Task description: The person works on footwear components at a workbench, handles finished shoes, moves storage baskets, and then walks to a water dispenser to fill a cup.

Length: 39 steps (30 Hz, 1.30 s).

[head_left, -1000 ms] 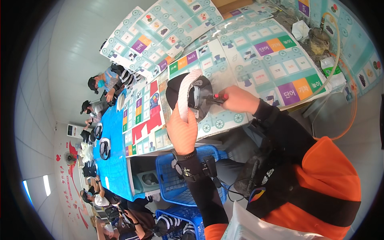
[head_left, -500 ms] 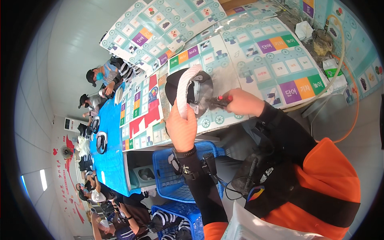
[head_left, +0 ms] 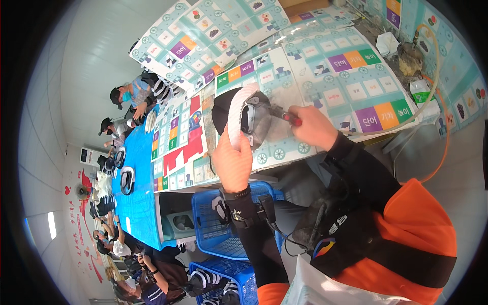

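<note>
A dark cap [head_left: 226, 113] with a white band [head_left: 237, 118] is over the sheet-covered tabletop [head_left: 285, 136], held in the left grip [head_left: 232, 161]. The right grip [head_left: 312, 127] is closed around a red-and-black tool [head_left: 286, 116], its tip near the cap. Blue baskets [head_left: 202, 223] stand below.

Long worktable [head_left: 367, 25], gray worn strip at right end. Most of near top covered by flat, pale-teal printed paper sheets [head_left: 333, 76] with purple, orange and green blocks; a sheet with red patches [head_left: 178, 158] left of those. Right strip: crumpled white packet [head_left: 387, 44], green-and-white packet [head_left: 421, 93]. Adjoining stretch: bright-blue smooth cover [head_left: 137, 216], black-and-white ring-shaped piece [head_left: 127, 181] on it, near edge of pale cloth heap [head_left: 103, 186].
</note>
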Tool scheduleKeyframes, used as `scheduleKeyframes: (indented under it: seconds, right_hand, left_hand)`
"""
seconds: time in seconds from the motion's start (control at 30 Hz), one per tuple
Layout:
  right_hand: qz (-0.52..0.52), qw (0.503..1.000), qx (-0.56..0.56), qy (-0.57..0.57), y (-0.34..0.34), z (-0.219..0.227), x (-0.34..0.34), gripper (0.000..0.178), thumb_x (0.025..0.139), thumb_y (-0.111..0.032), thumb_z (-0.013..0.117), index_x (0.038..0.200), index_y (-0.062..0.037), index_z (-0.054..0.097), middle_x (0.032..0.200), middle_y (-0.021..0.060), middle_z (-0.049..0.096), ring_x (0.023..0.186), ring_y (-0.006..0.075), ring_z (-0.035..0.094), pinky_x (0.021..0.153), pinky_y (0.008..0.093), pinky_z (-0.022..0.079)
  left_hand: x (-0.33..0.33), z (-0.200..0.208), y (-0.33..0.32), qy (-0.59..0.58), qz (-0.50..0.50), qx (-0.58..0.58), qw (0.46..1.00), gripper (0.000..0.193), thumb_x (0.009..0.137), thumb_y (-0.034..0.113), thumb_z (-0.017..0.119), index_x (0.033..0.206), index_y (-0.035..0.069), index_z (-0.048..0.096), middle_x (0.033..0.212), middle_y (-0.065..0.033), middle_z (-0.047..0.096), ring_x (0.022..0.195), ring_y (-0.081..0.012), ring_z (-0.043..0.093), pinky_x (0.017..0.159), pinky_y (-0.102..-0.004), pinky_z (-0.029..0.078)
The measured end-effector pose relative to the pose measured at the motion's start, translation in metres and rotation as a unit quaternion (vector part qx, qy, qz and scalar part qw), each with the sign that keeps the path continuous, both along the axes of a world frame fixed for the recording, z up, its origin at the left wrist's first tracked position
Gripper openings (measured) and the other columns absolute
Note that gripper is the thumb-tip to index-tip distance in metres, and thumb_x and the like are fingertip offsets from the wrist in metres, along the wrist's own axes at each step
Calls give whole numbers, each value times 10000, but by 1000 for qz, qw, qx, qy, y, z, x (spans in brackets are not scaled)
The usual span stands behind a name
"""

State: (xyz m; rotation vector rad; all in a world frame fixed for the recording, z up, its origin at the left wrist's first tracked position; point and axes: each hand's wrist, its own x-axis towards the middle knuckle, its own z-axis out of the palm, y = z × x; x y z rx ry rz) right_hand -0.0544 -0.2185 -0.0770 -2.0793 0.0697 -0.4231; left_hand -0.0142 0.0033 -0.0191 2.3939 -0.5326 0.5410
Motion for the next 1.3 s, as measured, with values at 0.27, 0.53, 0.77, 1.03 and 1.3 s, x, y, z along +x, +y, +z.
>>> scheduleKeyframes:
  seconds: [0.27,0.53,0.77,1.03,1.3]
  right_hand:
    - [11,999,-44,27,-3,-7,1,211,805,-94,560,929,20,688,795,307,652,816,516,627,743,577,489]
    - [5,998,-49,35,-4,-16,0,213,798,-90,567,933,23,687,791,308,653,820,516,630,754,587,489]
    - [136,988,-54,55,-9,-32,9,258,836,-133,641,1045,10,689,846,273,668,832,462,646,729,481,500]
    - [-156,936,-313,-27,-160,-102,38,377,908,-85,654,1261,25,585,1245,242,605,1143,441,564,975,474,472]
    - [23,958,-260,-122,-2,-49,19,414,847,35,671,1250,-37,609,1375,166,536,1355,400,462,1131,455,394]
  left_hand:
    - [0,-5,1,-7,-10,-19,1000,305,960,150,670,1227,4,678,976,-222,744,863,-363,727,786,-406,556]
    - [-1,-5,-6,-12,-20,-35,999,287,963,160,672,1203,2,686,955,-226,734,837,-358,722,772,-406,553]
    - [-3,-4,27,-36,87,-33,995,260,980,161,652,1107,-62,692,867,-237,728,768,-382,704,728,-416,537]
    - [-96,-47,152,-4,214,-525,824,298,1014,133,642,1230,-71,663,1078,-45,717,964,-110,639,812,-290,488]
    - [-194,-156,265,-51,240,-750,615,358,1043,175,548,1349,-11,557,1274,-129,659,1149,-279,667,1004,-444,561]
